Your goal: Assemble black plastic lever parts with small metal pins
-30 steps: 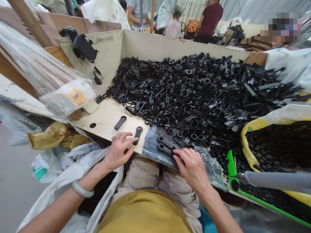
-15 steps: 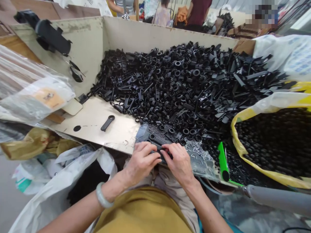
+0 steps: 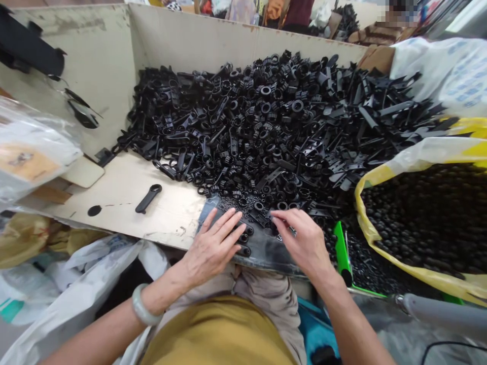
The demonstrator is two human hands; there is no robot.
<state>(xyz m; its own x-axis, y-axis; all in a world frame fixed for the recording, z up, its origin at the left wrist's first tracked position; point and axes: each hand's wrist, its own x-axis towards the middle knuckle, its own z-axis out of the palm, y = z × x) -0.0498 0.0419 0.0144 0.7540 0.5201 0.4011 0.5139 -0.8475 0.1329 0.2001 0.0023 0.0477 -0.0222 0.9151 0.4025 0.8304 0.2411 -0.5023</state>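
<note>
Head view: left hand (image 3: 213,248) splayed over ring-ended black levers (image 3: 245,251), right hand (image 3: 304,243) drawn to a fine pinch

The left hand's fingers stand apart, palm down, with the ring ends of several levers showing just past their tips, on the side toward the right hand. Whether the palm presses on them or only covers them, I cannot tell. The right hand's thumb and forefinger come close together at the tips; whether they meet, or hold something tiny, is too small to make out.

Beneath both hands lies a dark mat (image 3: 268,258). Just beyond the fingertips rises a heap of black parts (image 3: 228,116), rings and flat strips among them. A single lever (image 3: 148,198) lies flat on the pale board (image 3: 171,220), well to the left of the left hand. A green bar (image 3: 343,253) stands near the right hand's outer side, and farther out is a yellow-rimmed bag (image 3: 363,228) of small black pieces (image 3: 429,213).

The levers look like moulded plastic: probably light, stiff and rather slick, with little risk of breaking. The flat shank seems the best place to hold one, leaving the ring free; the raised ring edge should give a fingertip some purchase.
</note>
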